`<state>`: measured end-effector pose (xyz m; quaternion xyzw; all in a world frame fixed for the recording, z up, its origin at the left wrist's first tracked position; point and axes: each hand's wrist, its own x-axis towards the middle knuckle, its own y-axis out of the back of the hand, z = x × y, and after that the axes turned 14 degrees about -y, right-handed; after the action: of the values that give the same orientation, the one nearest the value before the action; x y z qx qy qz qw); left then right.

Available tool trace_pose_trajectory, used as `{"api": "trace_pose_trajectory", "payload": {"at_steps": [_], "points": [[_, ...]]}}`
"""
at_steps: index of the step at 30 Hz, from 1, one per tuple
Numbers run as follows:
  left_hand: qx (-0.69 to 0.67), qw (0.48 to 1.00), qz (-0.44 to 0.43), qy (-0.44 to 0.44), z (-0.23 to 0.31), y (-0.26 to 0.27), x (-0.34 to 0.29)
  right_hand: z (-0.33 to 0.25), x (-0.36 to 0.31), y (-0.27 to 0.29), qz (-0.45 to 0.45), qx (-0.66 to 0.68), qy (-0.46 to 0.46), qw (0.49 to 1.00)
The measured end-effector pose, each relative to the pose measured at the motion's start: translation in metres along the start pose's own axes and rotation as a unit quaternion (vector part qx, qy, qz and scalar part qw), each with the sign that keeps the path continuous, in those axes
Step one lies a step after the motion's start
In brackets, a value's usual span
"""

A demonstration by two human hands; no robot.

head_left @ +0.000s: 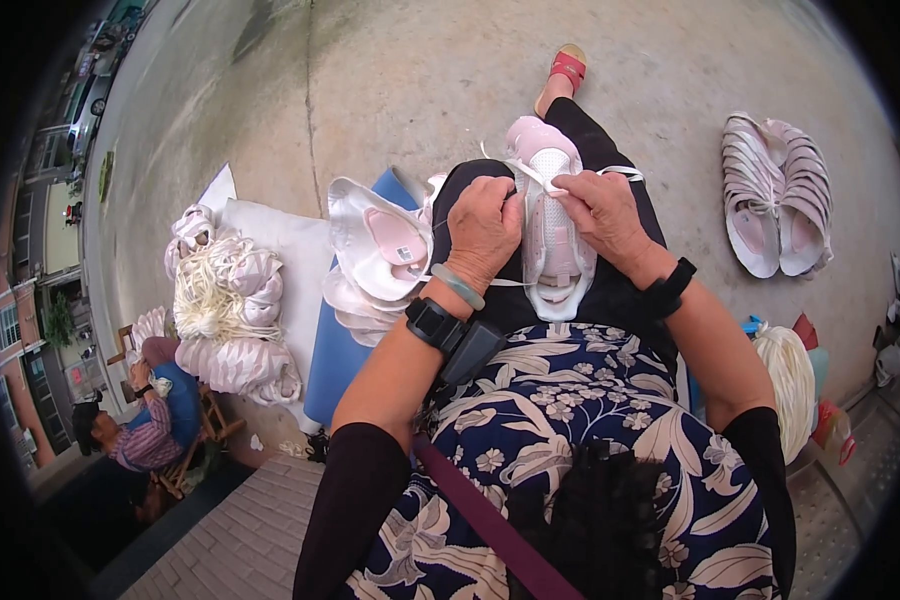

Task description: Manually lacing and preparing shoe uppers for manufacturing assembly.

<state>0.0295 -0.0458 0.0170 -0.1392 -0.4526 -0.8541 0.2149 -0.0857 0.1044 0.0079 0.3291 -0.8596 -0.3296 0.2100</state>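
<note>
A pale pink and white shoe upper [555, 245] lies across my lap, its rounded pink toe pointing away from me. Over its perforated white tongue runs a white shoelace [532, 172], with loose ends out to both sides. My left hand [485, 225] is closed at the upper's left edge, thumb and forefinger pinching the lace. From the right, my right hand [605, 215] pinches the lace near the tongue between thumb and forefinger. Just left of my knee, more white and pink shoe uppers [385, 245] sit stacked on a blue surface [340, 355].
Bundled uppers [240, 370] and a heap of cream laces [215, 290] rest on a white sheet at left. Two nested stacks of uppers [778, 195] stand on the concrete floor at right. A hank of cream laces [785, 390] hangs by my right elbow. Another person [150, 425] sits at far left.
</note>
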Motion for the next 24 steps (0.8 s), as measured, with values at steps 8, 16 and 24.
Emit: {"api": "trace_pose_trajectory", "payload": {"at_steps": [8, 16, 24], "points": [[-0.012, 0.991, -0.098, -0.092, -0.002, -0.003, 0.031, 0.008, 0.003, -0.001, 0.071, 0.139, -0.077, 0.985], [-0.002, 0.985, -0.142, -0.100, -0.002, -0.013, 0.026, 0.013, -0.006, 0.005, 0.069, 0.092, -0.085, 0.990], [-0.062, 0.981, -0.181, 0.014, -0.009, -0.008, 0.028, -0.005, 0.004, 0.009, 0.068, 0.023, 0.007, 0.997]]}}
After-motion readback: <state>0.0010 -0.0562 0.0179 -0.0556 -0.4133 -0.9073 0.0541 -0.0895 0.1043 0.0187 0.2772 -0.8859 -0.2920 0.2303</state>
